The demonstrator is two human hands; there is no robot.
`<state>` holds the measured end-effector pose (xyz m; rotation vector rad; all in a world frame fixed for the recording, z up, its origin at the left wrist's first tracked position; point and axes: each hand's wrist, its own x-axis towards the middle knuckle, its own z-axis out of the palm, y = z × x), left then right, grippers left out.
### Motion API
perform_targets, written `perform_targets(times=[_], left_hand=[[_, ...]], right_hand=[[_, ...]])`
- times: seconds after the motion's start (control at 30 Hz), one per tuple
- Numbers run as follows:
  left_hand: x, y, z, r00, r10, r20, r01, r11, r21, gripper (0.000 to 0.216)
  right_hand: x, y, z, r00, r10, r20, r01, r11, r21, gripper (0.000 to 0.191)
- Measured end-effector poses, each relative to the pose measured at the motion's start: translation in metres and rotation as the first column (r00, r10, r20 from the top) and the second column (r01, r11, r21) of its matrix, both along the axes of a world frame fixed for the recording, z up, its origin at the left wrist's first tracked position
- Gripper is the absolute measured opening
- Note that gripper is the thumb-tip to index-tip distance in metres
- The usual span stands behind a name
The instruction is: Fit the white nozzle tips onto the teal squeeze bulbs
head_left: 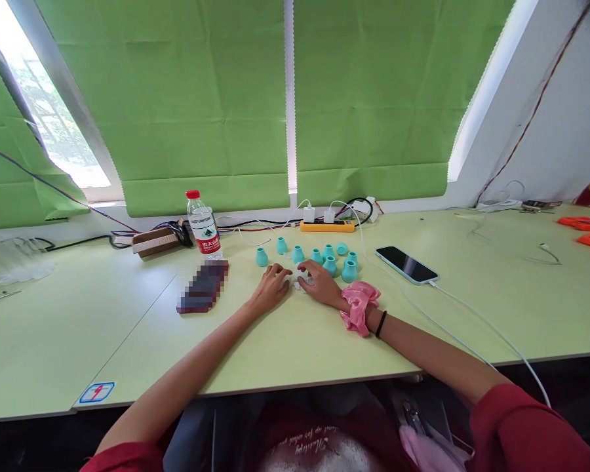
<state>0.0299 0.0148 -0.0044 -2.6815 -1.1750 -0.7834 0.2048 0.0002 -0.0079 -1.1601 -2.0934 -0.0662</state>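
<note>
Several small translucent white pieces (302, 278) lie on the table between my hands. My left hand (270, 288) rests on the tabletop, its fingers curled and closed around a small white piece (286, 279) at the fingertips. Opposite it, my right hand (321, 286) curves its thumb and index finger around white pieces too; their exact shape is too small to tell. Just beyond the hands stand several turquoise vase-shaped pots (330, 265) with narrow necks. One turquoise pot (261, 257) is set apart at the left, and another turquoise piece (342, 248) seems tipped over.
A water bottle (205, 229) and a pixelated dark flat object (203, 286) are left of my hands. To the right, a phone (407, 264) charges, its white cable (482, 313) crossing the table. An orange power strip (327, 226) and an open cardboard box (156, 241) sit along the wall.
</note>
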Motion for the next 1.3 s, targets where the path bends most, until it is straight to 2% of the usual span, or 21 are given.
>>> perform_targets(times=[0.2,0.33,0.6,0.9,1.13,1.3], left_hand=[[-0.002,0.0,-0.002,0.998,0.067,0.021,-0.067,0.998,0.008,0.029],[-0.003,0.002,-0.004,0.999,0.028,-0.03,-0.029,0.999,-0.028,0.028],[-0.002,0.005,-0.004,1.0,0.017,0.008,-0.017,0.999,-0.047,0.025],[-0.004,0.004,0.002,0.986,0.109,0.123,-0.108,0.994,-0.019,0.029],[-0.013,0.002,0.014,1.0,0.021,-0.016,-0.021,1.0,-0.02,0.017],[-0.017,0.004,0.013,0.998,0.018,-0.067,-0.02,0.999,-0.026,0.015]], right_hand=[[0.0,-0.001,-0.001,0.993,0.07,0.094,-0.069,0.997,-0.014,0.033],[0.0,0.003,-0.005,0.989,0.057,0.138,-0.051,0.998,-0.045,0.022],[0.0,0.002,-0.003,0.994,0.023,0.106,-0.016,0.998,-0.064,0.02],[0.0,0.003,-0.002,1.0,0.002,0.029,0.0,0.999,-0.055,0.022],[0.001,0.005,-0.003,0.998,-0.034,0.045,0.037,0.998,-0.051,0.023],[0.002,0.005,-0.002,0.991,0.033,0.13,-0.025,0.997,-0.067,0.027]])
